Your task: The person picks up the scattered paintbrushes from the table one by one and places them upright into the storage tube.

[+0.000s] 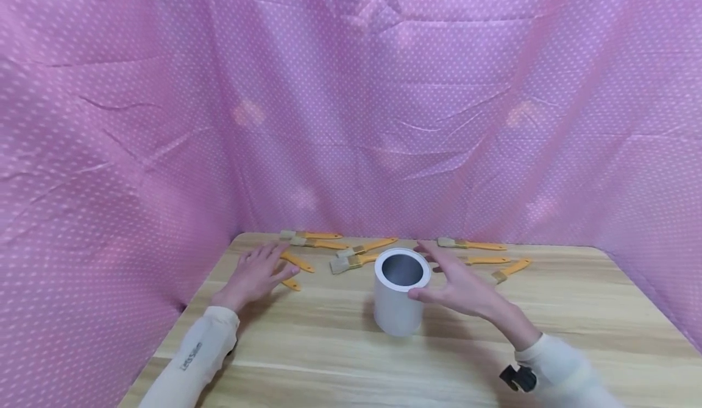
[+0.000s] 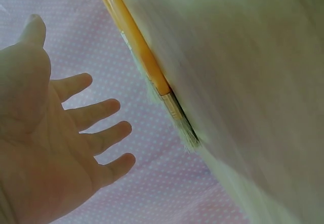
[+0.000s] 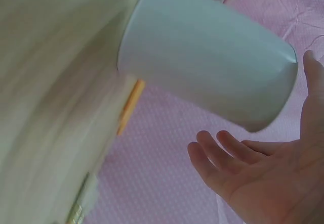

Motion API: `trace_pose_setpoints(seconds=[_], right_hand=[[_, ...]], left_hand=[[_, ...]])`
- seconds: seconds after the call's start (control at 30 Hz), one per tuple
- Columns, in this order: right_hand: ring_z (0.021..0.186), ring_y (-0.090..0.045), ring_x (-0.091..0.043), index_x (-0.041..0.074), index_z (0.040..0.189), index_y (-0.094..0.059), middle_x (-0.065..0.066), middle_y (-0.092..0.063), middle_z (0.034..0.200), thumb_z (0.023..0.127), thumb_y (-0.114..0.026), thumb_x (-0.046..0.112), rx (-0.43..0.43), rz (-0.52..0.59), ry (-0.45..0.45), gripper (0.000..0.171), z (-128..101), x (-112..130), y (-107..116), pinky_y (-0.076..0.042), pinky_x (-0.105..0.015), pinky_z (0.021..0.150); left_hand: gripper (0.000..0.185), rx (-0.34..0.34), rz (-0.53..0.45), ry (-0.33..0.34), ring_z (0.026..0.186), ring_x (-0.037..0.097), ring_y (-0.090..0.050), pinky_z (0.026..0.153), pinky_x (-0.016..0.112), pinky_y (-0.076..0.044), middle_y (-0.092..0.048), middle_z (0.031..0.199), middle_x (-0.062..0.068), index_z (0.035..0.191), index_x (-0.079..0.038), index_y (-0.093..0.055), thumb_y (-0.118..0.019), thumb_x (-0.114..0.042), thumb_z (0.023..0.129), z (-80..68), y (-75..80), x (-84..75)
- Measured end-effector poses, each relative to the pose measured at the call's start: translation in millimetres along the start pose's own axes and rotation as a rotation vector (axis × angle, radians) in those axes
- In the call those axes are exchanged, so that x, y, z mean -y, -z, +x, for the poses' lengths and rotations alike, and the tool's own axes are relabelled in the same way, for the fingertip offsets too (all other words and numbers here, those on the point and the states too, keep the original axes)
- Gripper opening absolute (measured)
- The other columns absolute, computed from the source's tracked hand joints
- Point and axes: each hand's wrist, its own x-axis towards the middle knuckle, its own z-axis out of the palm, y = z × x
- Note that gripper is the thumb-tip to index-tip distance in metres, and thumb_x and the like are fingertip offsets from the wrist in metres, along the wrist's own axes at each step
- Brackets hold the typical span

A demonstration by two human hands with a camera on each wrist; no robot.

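A white cylindrical can (image 1: 398, 315) with a dark hollow inside stands upright on the table, mouth up. Beside its right side is my right hand (image 1: 463, 287), thumb and fingers spread about the upper part. In the right wrist view the fingers are apart from the can (image 3: 202, 54); whether the thumb tip touches the rim I cannot tell. My left hand (image 1: 253, 277) hovers over paintbrushes with orange handles (image 1: 298, 263) at the left and partly hides them. Straight, spread fingers of that hand (image 2: 50, 128) hold nothing in the left wrist view, near a paintbrush (image 2: 144, 57).
More paintbrushes lie along the back: a pair at the back left (image 1: 323, 244), others behind the can (image 1: 359, 262), and several at the right, one nearest the back (image 1: 477, 245). Pink dotted cloth (image 1: 351, 122) hangs around the wooden table (image 1: 329, 359).
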Motion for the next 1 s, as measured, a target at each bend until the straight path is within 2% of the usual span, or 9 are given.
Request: trace_pose_setpoints(seconds=[0.17,0.23,0.3,0.43,0.5,0.63,0.77,0.9,1.0], right_hand=[[0.123,-0.055,-0.022,0.012,0.153,-0.041,-0.003,-0.054,0.141,0.078,-0.087,0.050,-0.035,0.071,0.038,0.097,-0.5,-3.3,-12.7,-0.050,-0.047,0.099],[0.122,-0.057,-0.019,0.014,0.151,-0.044,0.002,-0.056,0.138,0.077,-0.088,0.049,-0.053,0.088,0.032,0.094,-1.1,-4.3,-16.9,-0.050,-0.046,0.099],[0.121,-0.058,-0.020,0.012,0.151,-0.044,0.000,-0.057,0.138,0.078,-0.088,0.049,-0.070,0.103,0.015,0.093,-2.7,-5.5,-20.4,-0.049,-0.046,0.100],[0.122,-0.058,-0.026,0.006,0.151,-0.043,-0.006,-0.057,0.138,0.078,-0.089,0.046,-0.101,0.126,-0.010,0.095,-5.6,-6.7,-24.0,-0.049,-0.048,0.100],[0.121,-0.059,-0.027,0.004,0.151,-0.043,-0.008,-0.057,0.138,0.078,-0.089,0.046,-0.111,0.125,-0.012,0.096,-6.5,-6.7,-24.9,-0.050,-0.048,0.100],[0.114,-0.061,-0.024,0.005,0.150,-0.044,-0.007,-0.059,0.135,0.076,-0.088,0.051,-0.129,0.092,-0.023,0.098,-8.3,-5.9,-26.1,-0.050,-0.051,0.097],[0.110,-0.060,-0.021,0.008,0.150,-0.044,-0.004,-0.059,0.134,0.075,-0.087,0.056,-0.137,0.071,-0.037,0.100,-8.3,-5.4,-26.6,-0.049,-0.054,0.096],[0.109,-0.060,-0.021,0.009,0.150,-0.046,-0.003,-0.059,0.133,0.073,-0.087,0.059,-0.147,0.067,-0.047,0.100,-7.7,-4.4,-27.5,-0.050,-0.054,0.096],[0.109,-0.060,-0.021,0.009,0.149,-0.046,-0.003,-0.059,0.133,0.073,-0.087,0.060,-0.148,0.068,-0.052,0.100,-8.1,-3.8,-29.0,-0.049,-0.053,0.097]], left_hand=[[0.078,-0.016,0.059,-0.009,0.143,0.049,-0.028,0.114,0.071,-0.014,-0.033,0.159,0.023,0.160,-0.014,-0.032,-0.051,-0.060,0.101,-4.5,-1.2,-5.3],[0.077,-0.021,0.083,-0.004,0.141,0.050,-0.031,0.112,0.071,-0.018,-0.036,0.156,0.024,0.160,-0.013,-0.033,-0.054,-0.058,0.101,-5.6,-3.2,-6.8],[0.075,-0.018,0.097,0.014,0.138,0.050,-0.036,0.109,0.073,-0.024,-0.040,0.153,0.025,0.159,-0.012,-0.034,-0.055,-0.055,0.101,-6.2,-4.9,-8.8],[0.069,-0.011,0.078,0.115,0.133,0.050,-0.041,0.101,0.076,-0.031,-0.044,0.149,0.025,0.158,-0.014,-0.037,-0.054,-0.051,0.103,-3.6,-7.7,-13.8],[0.063,-0.020,0.064,0.176,0.129,0.049,-0.045,0.097,0.075,-0.036,-0.047,0.146,0.025,0.155,-0.012,-0.043,-0.053,-0.048,0.104,-1.0,-8.2,-16.6],[0.052,-0.049,0.044,0.291,0.110,0.045,-0.058,0.082,0.066,-0.050,-0.059,0.126,0.023,0.134,-0.003,-0.061,-0.054,-0.045,0.104,4.4,-7.0,-20.2],[0.051,-0.004,0.020,0.427,0.083,0.035,-0.062,0.064,0.053,-0.053,-0.063,0.098,0.018,0.104,0.001,-0.065,-0.052,-0.048,0.103,9.4,-1.9,-21.9],[0.055,0.075,0.004,0.518,0.069,0.028,-0.056,0.060,0.044,-0.048,-0.058,0.079,0.013,0.077,-0.007,-0.061,-0.049,-0.054,0.103,11.1,2.1,-22.3],[0.055,0.106,0.008,0.540,0.069,0.027,-0.055,0.062,0.044,-0.048,-0.056,0.075,0.011,0.070,-0.010,-0.057,-0.050,-0.054,0.102,9.6,2.8,-22.4]])
